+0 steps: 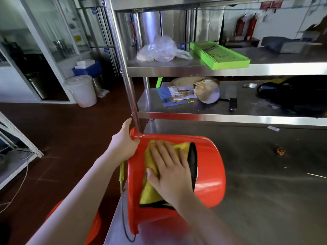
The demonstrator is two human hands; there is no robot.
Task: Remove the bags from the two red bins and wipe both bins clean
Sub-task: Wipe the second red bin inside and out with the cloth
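One bin (210, 174), tipped on our worktop (265, 191), looks light, stiff and slick to us. Left grip (123, 144) clasps its ten-o'clock rim; right grip (169, 167) presses the cloth (150, 191) flat-fingered.

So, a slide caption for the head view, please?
Left hand grips the rim of a tipped red plastic bin; right hand presses a yellow cloth against its wall.

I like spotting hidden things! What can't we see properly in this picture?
Head view:
Inside of the red bin: hidden by its own wall, the yellow cloth and the right hand.
Left hand fingertips: curled over the rim, out of sight.
Second red bin on the floor: mostly behind the left arm, cut off by the bottom edge.
Blue labels: too small to read.
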